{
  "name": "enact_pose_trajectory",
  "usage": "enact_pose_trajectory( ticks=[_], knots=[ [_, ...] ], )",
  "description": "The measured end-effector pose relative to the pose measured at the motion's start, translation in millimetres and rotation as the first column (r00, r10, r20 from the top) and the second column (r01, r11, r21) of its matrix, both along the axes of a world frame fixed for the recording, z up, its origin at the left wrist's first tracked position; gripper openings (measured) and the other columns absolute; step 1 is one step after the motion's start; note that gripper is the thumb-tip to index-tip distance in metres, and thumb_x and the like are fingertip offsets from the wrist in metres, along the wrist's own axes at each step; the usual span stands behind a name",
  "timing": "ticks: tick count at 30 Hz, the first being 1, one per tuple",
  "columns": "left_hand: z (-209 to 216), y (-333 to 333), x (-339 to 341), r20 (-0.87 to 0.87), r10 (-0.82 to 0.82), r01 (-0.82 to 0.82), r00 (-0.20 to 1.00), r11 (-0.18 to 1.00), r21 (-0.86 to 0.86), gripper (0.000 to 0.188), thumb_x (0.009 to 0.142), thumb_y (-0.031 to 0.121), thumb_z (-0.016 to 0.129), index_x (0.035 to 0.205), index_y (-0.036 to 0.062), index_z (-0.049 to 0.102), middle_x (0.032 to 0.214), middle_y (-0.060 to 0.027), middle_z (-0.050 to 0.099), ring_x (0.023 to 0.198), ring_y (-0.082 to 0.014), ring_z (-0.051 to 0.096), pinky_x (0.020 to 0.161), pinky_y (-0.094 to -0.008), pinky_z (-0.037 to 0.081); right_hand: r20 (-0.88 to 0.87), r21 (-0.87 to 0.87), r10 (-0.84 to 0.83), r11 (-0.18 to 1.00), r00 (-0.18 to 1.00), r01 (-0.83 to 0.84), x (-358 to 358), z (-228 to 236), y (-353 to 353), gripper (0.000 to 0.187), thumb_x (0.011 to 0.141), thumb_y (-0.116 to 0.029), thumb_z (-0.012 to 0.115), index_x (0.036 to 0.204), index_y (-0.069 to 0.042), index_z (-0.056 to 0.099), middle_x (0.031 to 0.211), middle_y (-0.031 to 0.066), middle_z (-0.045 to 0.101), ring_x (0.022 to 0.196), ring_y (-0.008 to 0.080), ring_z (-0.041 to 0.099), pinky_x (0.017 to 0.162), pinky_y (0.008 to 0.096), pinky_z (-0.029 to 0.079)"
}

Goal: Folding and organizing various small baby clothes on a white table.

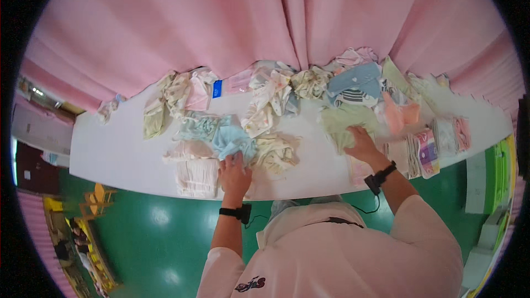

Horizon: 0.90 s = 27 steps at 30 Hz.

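Observation:
My left hand lies palm down at the front of the white table, its fingers stretched out onto a crumpled light blue cloth. Just left of it sits a white gathered cloth, folded into a block. My right hand rests on a light green cloth spread fairly flat, with thumb and fingers apart. Below that hand is a folded pale pink cloth. Between my hands lies a rumpled cream-yellow garment.
Along the back of the table, crumpled baby clothes sit against a pink curtain, with a blue packet among them. Folded pieces stand in a row at the right, including a purple patterned one. A small wooden chair stands on the green floor.

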<state>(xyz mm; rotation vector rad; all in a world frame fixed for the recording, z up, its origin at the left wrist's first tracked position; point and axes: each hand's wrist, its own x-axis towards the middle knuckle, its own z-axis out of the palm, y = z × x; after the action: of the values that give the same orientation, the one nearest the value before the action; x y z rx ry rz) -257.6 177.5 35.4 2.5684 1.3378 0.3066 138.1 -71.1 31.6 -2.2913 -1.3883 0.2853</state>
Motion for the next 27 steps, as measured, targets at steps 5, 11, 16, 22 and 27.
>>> enact_pose_trajectory(
  ticks=[5,11,16,22,27],
  knots=[
    [5.8,13.6,-6.8,-0.025,-0.023,0.023,0.999,1.000,-0.008,0.056,0.075,0.024,0.070,0.129,0.0112,0.063,0.123,-0.0142,0.056,0.116,-0.0379,0.053,0.095,-0.0540,0.046,0.100,-0.279,-0.081,0.954,0.992,0.107,-12.1,-7.2,33.3,0.033,0.075,-0.021,0.075,0.101,-0.005,0.066,0.123,0.0181,0.057,0.116,0.0430,0.051,0.106,0.0502,0.043],
    [6.5,-15.5,40.8,0.282,-0.133,0.113,0.950,0.990,0.087,0.051,0.073,0.016,0.072,0.123,0.0077,0.065,0.122,-0.0176,0.057,0.117,-0.0394,0.052,0.099,-0.0517,0.044,-0.069,-0.163,0.015,0.986,0.998,-0.026,5.1,-18.8,29.6,0.020,0.076,-0.016,0.072,0.089,-0.003,0.064,0.100,0.0158,0.065,0.100,0.0364,0.059,0.100,0.0484,0.044],
    [7.8,-64.1,116.1,0.419,-0.353,0.476,0.837,0.847,-0.236,0.054,0.077,0.014,0.072,0.129,0.0050,0.061,0.132,-0.0185,0.056,0.125,-0.0411,0.050,0.107,-0.0523,0.042,-0.114,-0.024,0.231,0.972,0.966,-0.235,-13.3,-33.8,21.6,0.017,0.076,-0.010,0.070,0.090,-0.003,0.064,0.093,0.0149,0.066,0.097,0.0345,0.060,0.099,0.0458,0.044],
    [7.2,-71.9,192.8,0.171,-0.595,0.605,0.786,0.797,-0.008,0.069,0.080,0.022,0.070,0.145,0.0086,0.050,0.151,-0.0180,0.043,0.139,-0.0414,0.040,0.111,-0.0549,0.038,-0.175,0.176,0.439,0.895,0.881,-0.411,-28.7,-4.4,16.9,0.019,0.075,-0.007,0.070,0.093,-0.005,0.065,0.102,0.0136,0.064,0.102,0.0354,0.059,0.099,0.0455,0.044],
    [0.4,-90.0,192.6,-0.029,-0.619,0.620,0.785,0.785,0.010,0.068,0.081,0.020,0.068,0.146,0.0127,0.049,0.150,-0.0169,0.044,0.140,-0.0418,0.040,0.111,-0.0579,0.037,0.057,0.161,0.087,0.982,0.995,-0.095,13.8,-10.8,-0.8,0.037,0.073,-0.008,0.071,0.109,-0.007,0.065,0.120,0.0137,0.059,0.115,0.0377,0.054,0.101,0.0475,0.044]
  ],
)
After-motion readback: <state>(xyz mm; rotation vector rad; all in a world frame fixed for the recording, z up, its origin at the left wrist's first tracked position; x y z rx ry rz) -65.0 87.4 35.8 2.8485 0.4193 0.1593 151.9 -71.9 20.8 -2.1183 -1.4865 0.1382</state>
